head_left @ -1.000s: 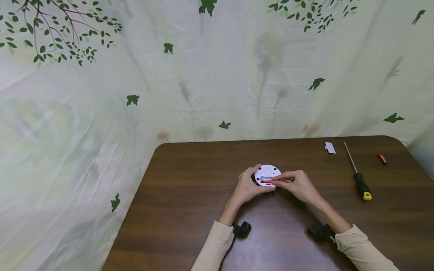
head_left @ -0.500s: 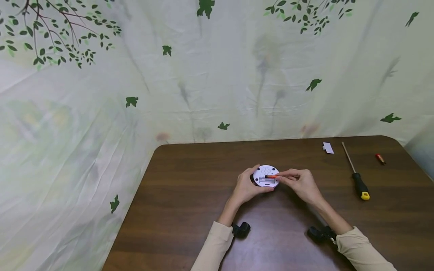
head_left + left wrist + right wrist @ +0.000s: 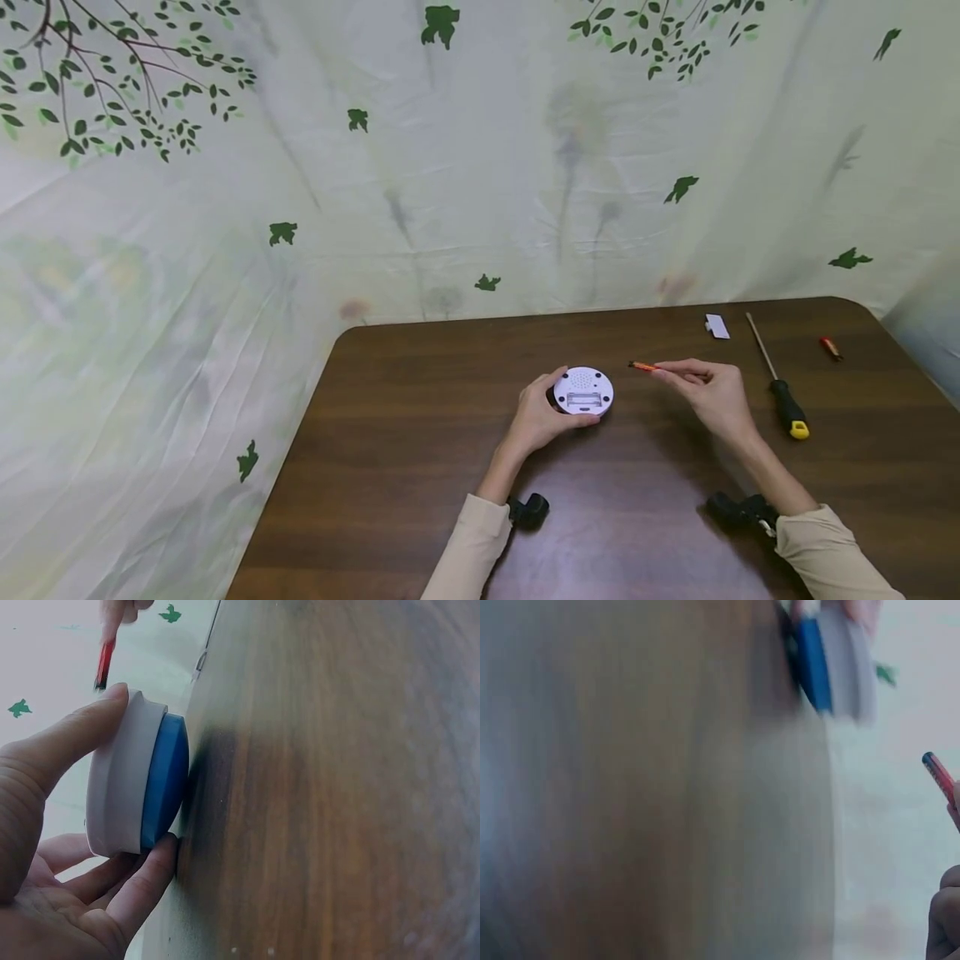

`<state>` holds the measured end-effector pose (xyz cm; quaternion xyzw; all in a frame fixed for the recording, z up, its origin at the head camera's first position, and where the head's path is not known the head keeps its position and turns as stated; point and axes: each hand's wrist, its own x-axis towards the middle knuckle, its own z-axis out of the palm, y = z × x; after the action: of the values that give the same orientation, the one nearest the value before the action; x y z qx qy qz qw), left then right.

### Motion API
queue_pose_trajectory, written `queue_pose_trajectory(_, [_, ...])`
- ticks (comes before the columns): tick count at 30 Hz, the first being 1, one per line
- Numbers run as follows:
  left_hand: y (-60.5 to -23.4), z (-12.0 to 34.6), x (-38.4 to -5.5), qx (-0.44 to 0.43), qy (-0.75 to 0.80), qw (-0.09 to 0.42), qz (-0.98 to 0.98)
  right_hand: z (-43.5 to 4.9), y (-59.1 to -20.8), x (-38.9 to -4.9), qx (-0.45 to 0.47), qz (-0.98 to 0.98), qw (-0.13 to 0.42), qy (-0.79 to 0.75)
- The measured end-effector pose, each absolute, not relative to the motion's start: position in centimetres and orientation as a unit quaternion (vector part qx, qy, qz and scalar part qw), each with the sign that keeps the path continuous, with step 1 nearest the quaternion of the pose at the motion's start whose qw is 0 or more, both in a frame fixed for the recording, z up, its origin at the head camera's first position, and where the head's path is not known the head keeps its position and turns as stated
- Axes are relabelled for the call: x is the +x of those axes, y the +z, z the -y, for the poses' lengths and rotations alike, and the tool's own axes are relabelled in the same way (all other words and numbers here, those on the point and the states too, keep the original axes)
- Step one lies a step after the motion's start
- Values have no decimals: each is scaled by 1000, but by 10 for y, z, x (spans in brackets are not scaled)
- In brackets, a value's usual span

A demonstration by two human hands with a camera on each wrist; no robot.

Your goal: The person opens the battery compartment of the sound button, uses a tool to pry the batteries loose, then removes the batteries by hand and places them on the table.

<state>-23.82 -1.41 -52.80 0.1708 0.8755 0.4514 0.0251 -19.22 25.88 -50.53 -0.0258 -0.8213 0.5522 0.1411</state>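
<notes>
My left hand point(image 3: 536, 417) grips a round white device point(image 3: 583, 390) by its rim, its underside facing up. Dark feet, a patch of small holes and a battery compartment with nothing in it show on that underside. In the left wrist view, the device's blue domed side point(image 3: 166, 784) faces the table, thumb on the white edge and fingers beneath. To the right of the device, my right hand point(image 3: 712, 396) pinches a red and black battery point(image 3: 642, 367) between thumb and fingertips, held above the table and apart from the device. The right wrist view catches the battery point(image 3: 939, 777) at its edge.
On the brown table point(image 3: 420, 433), a small white battery cover point(image 3: 717, 327) lies near the far edge. Right of it are a screwdriver point(image 3: 786, 404) with a black and yellow handle and a second battery point(image 3: 830, 348). A leaf-patterned cloth point(image 3: 450, 192) hangs behind.
The battery was in the compartment a second ago. My right hand has lifted it out and carried it to the right. The left hand still holds the device in nearly the same place.
</notes>
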Motion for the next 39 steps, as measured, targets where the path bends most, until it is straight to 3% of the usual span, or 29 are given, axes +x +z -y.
queue_pose_trajectory(10, [-530,14,-241,169,457,36,-873,-353,-490,-187,-192,782,202,558])
queue_pose_trajectory(18, [-528,14,-240,168,458,34,-872,-410,-499,-189,-329,689,214,609])
queue_pose_trajectory(25, [-527,14,-238,172,456,31,-873,-430,-516,-193,-429,672,207,567])
queue_pose_trajectory(39, [-530,15,-240,180,459,25,-870,-433,-530,-201,-449,759,155,445])
